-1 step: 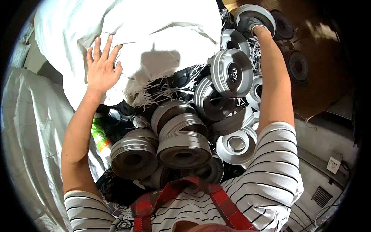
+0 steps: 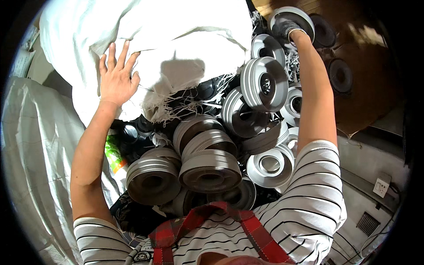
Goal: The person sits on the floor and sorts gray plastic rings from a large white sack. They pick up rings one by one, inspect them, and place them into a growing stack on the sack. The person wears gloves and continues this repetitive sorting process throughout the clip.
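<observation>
Two hands in play here, and one white woven sack [image 2: 212,46] is used as the landmark. The left hand [image 2: 118,84] is laid palm-down on the sack's left part, fingers spread wide, nothing gripped. The right hand [image 2: 284,29], apparently covered by a dark glove, is stuck inside one grey flanged ring [image 2: 304,18] just off the sack's upper right side; the fingers are hidden, so whether anything's pinched can't be told. At least a dozen more stacked grey rings [image 2: 211,160] can be counted below and right of the sack, but some are half buried, so no exact number. Two dark round pieces [image 2: 341,75] are seen well right of the sack, on a brown sheet [image 2: 360,104].

One green packet [image 2: 114,152] is tucked below the sack's left end. Left of the sack, a wrinkled white sheet [image 2: 37,145] is draped. Far to its lower right, a pale wall [image 2: 360,161] is fitted with one socket [image 2: 381,187] and one vent [image 2: 367,224].

Versus the earlier frame, pretty much nothing's been changed: both hands are kept in place.
</observation>
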{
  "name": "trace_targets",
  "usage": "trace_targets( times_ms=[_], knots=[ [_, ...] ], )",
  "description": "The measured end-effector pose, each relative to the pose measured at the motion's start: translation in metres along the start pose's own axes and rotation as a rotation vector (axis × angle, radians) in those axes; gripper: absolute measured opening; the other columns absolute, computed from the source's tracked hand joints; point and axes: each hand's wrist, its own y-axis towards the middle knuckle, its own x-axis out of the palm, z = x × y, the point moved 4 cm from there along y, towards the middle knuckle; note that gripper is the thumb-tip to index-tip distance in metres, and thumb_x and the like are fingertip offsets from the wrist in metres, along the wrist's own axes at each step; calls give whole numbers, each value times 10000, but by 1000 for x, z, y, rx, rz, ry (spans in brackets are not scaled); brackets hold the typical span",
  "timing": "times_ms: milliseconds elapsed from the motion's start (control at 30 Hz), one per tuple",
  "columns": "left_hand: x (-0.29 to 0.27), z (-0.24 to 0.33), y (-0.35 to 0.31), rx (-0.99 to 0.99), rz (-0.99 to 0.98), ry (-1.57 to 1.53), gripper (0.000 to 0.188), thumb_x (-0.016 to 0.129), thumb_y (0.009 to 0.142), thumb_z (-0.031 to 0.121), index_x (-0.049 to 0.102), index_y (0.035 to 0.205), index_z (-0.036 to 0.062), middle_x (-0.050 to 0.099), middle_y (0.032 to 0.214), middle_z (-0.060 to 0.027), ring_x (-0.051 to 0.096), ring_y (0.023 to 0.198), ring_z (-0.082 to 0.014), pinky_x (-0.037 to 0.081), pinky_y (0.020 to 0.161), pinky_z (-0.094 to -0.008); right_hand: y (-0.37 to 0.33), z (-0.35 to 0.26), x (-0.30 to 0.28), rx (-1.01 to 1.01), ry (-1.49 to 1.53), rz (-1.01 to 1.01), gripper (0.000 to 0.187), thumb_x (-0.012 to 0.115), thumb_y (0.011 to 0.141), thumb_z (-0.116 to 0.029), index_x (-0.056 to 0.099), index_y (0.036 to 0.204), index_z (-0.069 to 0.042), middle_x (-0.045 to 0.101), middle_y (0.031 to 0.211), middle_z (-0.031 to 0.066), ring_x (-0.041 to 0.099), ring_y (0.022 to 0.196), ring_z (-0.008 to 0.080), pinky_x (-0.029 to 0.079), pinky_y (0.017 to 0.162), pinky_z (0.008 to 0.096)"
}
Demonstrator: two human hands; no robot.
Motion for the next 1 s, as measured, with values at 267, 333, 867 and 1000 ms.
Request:
trace_targets(
  times_ms=[267,333,867,1000],
  knots=[
    [-8,1,-1,0,87,-91,437,483,854,269,500,1286,208,272,1490,-2,160,1389,-293,128,1108,-481,-185,2,-84,-19,-409,-490,546,474,859,-488,530,1197,-62,519,1205,169,495,1105,326,384,920,415],
    [-2,0,1,-17,123,-134,414,489,872,265,496,1285,242,322,1464,8,178,1388,-275,118,1114,-482,-218,-11,-127,-23,-454,-556,522,480,862,-476,556,1161,-54,547,1158,182,520,1063,338,400,892,421],
    [10,-69,-131,-888,-12,-927,691,725,744,363,466,1186,-101,499,1165,-204,500,1028,-315,420,917,-396,-126,-195,-58,142,370,-108,521,654,713,-513,681,955,-52,655,973,163,621,931,279,473,811,380],
    [40,-38,-156,-1056,-542,-1689,585,653,824,413,536,1075,-103,616,934,-137,600,732,-192,527,692,-300,-99,-224,-71,-302,-314,-147,408,677,738,-425,685,960,-82,674,977,111,643,897,265,509,737,348]
  ],
)
